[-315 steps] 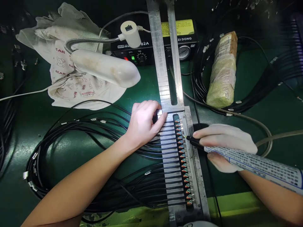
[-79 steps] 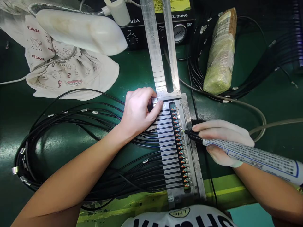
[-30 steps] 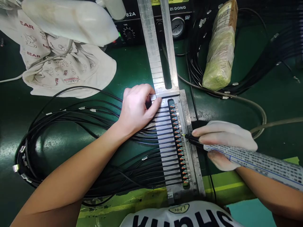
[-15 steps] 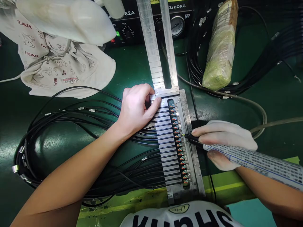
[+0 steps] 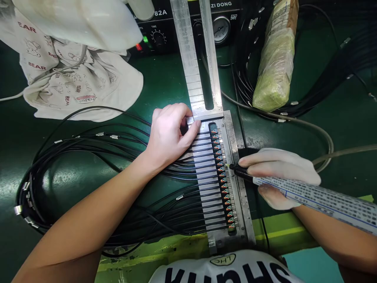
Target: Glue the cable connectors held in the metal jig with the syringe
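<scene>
A long metal fixture (image 5: 240, 188) lies on the green bench and holds a row of several black cables (image 5: 88, 157), their coloured wire ends lined up in its slot (image 5: 224, 181). My left hand (image 5: 169, 135) rests on the fixture's upper left, fingers curled and pressing down on the cables and clamp bar. My right hand (image 5: 278, 171), in a white glove, grips a white printed dispensing syringe (image 5: 318, 198). Its dark tip (image 5: 232, 167) touches the wire ends about midway down the row.
A white lamp head (image 5: 79, 19) on a flexible neck hangs over a white printed cloth (image 5: 76, 82) at top left. A black dispenser controller (image 5: 188, 19) stands behind. A wrapped greenish bundle (image 5: 275, 67) and more black cables (image 5: 330, 74) lie at right. A grey hose (image 5: 326, 145) curves by my right hand.
The syringe tip has crept slightly up the row of wire ends over the last second. My left hand has stayed pressed on the fixture.
</scene>
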Demonstrator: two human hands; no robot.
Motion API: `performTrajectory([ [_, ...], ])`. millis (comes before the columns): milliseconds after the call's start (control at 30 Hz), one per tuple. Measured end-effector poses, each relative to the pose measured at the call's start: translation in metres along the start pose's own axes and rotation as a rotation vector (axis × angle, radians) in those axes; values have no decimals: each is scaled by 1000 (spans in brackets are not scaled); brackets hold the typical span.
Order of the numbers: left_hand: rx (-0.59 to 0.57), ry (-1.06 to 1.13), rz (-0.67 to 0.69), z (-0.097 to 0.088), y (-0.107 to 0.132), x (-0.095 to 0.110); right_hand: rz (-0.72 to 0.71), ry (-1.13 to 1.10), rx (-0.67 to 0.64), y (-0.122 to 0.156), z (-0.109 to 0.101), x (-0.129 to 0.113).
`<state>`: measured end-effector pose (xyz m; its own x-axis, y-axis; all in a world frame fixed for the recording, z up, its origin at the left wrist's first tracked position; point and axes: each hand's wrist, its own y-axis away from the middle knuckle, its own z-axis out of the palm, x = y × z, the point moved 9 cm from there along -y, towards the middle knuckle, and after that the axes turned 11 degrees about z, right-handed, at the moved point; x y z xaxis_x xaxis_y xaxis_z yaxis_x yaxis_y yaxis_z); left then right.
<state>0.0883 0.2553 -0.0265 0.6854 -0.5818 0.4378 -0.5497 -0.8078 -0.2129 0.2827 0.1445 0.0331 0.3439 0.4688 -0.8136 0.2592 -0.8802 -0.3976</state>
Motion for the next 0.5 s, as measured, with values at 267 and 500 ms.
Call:
performTrajectory([
  [267,-33,-18,-37,2,1,-2,43,-13,27,-2,-1,-1],
  [500,-5,-14,-3,1,1,0,10,-1,20,0,0,-2],
])
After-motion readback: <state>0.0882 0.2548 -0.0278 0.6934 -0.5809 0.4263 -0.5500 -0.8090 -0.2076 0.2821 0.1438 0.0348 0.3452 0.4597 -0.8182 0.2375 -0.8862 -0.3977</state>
